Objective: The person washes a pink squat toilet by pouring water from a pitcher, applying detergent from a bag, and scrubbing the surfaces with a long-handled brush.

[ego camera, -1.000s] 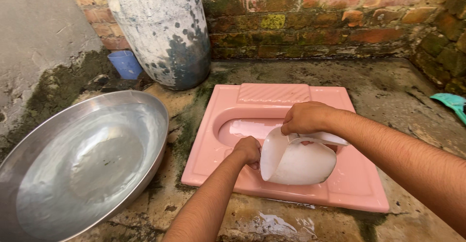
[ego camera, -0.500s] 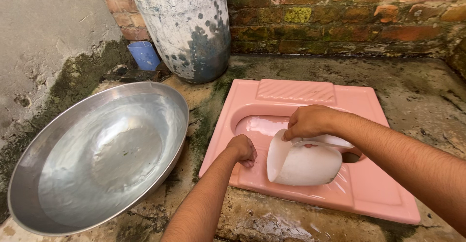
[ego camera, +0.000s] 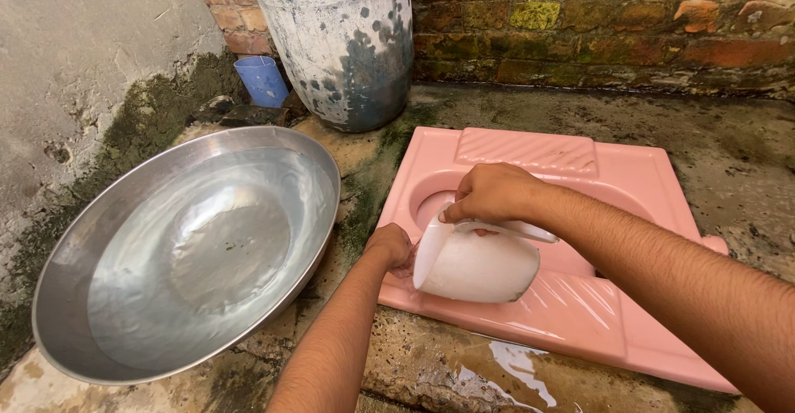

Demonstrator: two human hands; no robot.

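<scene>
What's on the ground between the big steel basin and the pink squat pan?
Nothing loose: in the head view, only bare, wet, mossy concrete separates the steel basin from the pink squat pan.

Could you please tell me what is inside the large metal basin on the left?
The metal basin holds clear, shallow water with a few dark specks; its shiny bottom shows through. Nothing else lies in it. Both hands are away from it, over at the pink squat pan.
</scene>
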